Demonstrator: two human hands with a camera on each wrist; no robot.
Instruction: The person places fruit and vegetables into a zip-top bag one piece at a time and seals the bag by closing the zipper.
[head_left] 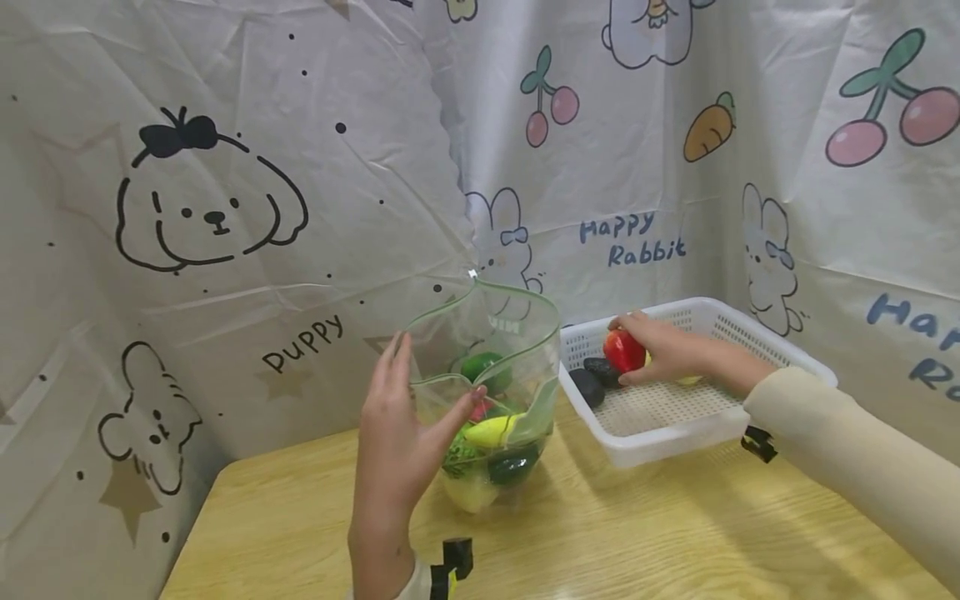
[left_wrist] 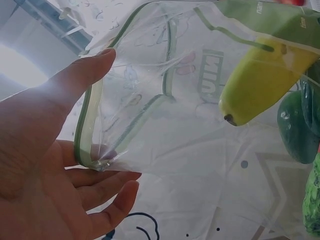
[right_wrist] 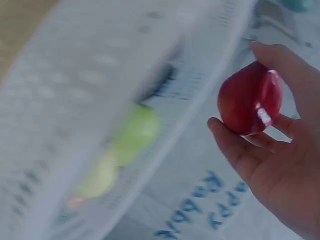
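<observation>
A clear resealable bag with a green zip rim [head_left: 557,327] stands on the table, its mouth spread wide. Through its plastic show a yellow banana-like piece [head_left: 491,431], a dark green piece [head_left: 513,463], a green piece [head_left: 486,371] and leafy green [head_left: 459,458]. My left hand [head_left: 405,446] holds the bag's rim at its near left side, thumb on the front edge, fingers up along the side. Over the white basket [head_left: 622,450], my right hand [head_left: 667,350] grips a glossy red, creased peach [right_wrist: 247,100] between thumb and fingers.
Two dark, avocado-like pieces [head_left: 588,387] lie at the basket's left end. A green piece [right_wrist: 136,132] and a pale yellow one [right_wrist: 100,175] show blurred in the basket in the right wrist view. A printed curtain [head_left: 300,167] hangs behind the wooden table [head_left: 585,542].
</observation>
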